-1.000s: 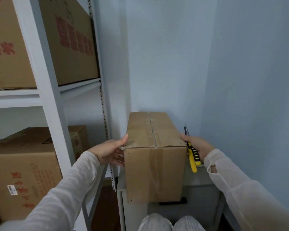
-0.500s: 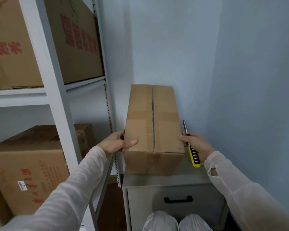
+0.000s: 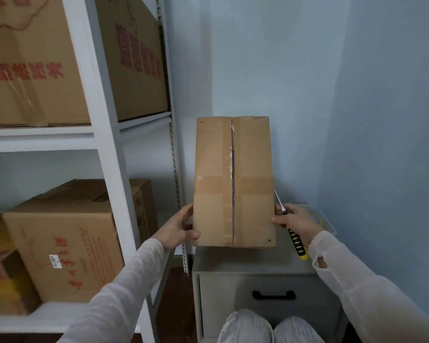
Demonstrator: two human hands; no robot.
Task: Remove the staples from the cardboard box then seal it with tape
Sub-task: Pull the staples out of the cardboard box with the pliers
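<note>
A narrow cardboard box (image 3: 233,181) is tipped up on end over the grey cabinet (image 3: 245,263), its taped seam face turned to me. Clear tape runs down the middle seam and a band crosses it. Small dark marks sit near its corners. My left hand (image 3: 176,229) grips the box's lower left edge, thumb on the front. My right hand (image 3: 295,221) holds a tool with a yellow-and-black handle (image 3: 298,246), its metal tip pointing up, while its fingers press the box's lower right edge.
White metal shelving (image 3: 114,169) stands at the left with large printed cartons (image 3: 60,238) on it. A clear plastic container (image 3: 326,219) sits on the cabinet behind my right hand. The cabinet has a drawer with a black handle (image 3: 273,295). Blue walls close in behind and right.
The box has been rotated from lying flat on the cabinet to standing on end, its taped face now towards me. Both hands stayed on its sides, and the tool stayed in my right hand.
</note>
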